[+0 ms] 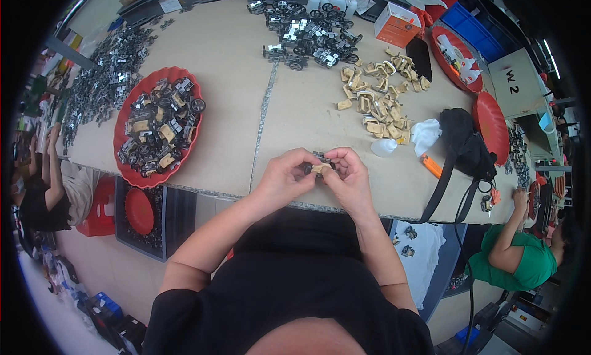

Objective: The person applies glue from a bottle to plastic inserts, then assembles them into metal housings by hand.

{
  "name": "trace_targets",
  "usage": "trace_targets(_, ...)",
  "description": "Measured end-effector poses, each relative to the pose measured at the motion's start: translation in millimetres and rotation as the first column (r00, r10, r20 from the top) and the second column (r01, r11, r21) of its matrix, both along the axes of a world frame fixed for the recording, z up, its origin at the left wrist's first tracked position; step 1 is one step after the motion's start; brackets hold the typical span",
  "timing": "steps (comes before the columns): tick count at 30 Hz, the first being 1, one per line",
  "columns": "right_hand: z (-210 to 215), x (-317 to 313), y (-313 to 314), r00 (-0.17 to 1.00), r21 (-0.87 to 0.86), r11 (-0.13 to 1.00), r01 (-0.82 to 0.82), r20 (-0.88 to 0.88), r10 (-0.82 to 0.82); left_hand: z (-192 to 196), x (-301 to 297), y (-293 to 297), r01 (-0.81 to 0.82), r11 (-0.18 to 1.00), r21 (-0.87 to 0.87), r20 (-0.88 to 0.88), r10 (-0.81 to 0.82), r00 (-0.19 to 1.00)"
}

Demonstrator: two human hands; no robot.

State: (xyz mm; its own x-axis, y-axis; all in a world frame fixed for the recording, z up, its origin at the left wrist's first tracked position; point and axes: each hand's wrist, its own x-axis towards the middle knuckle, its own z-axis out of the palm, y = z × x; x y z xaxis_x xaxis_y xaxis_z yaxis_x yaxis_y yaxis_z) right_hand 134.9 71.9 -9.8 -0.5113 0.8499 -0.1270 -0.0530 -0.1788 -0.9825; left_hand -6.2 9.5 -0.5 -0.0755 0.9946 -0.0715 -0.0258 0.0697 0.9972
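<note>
Close to the table's front edge, my left hand (284, 175) and my right hand (349, 179) meet over a small dark toy vehicle (319, 156). Both are closed, with fingertips around its two sides. A tan plastic piece (318, 168) shows between my thumbs, against the vehicle; whether it is fixed there I cannot tell. My fingers hide much of the vehicle. Beyond my right hand lies a pile of similar tan pieces (383, 106). Farther back is a heap of black-and-silver toy vehicles (314, 38). On the left, a red scalloped tray (118, 133) holds vehicles with tan pieces among them.
Right of my hands are a white bottle (384, 147), an orange-handled tool (431, 165) and a black bag (462, 143) with a strap over the table edge. Small metallic parts (114, 72) cover the far left. People work on both sides, one in a green shirt (520, 256).
</note>
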Motion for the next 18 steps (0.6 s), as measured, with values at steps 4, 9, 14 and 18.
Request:
trace_targets(4, -2.8, -0.1, -0.4, 0.999, 0.051, 0.999, -0.009, 0.036, 0.007, 0.2, 1.1, -0.1, -0.015, 1.0, -0.007, 0.016, 0.015, 1.0)
trace_targets(9, 0.1, 1.2, -2.0, 0.999, 0.057, 0.998, -0.021, 0.044, 0.018, 1.6, 2.9, 2.4, -0.036, 0.997, -0.075, 0.027, 0.038, 0.999)
trace_targets(14, -1.9, 2.5, -1.4, 0.998, 0.041, 0.998, -0.042, 0.037, 0.041, -0.4, 3.8, 4.9, -0.047, 0.997, -0.061, 0.078, 0.052, 0.996)
trace_targets(18, -3.6, 1.9, -1.0, 0.996, 0.072, 0.997, -0.036, 0.087, 0.03, -3.4, 2.1, 6.7, -0.03, 0.998, -0.063, 0.123, 0.037, 0.992)
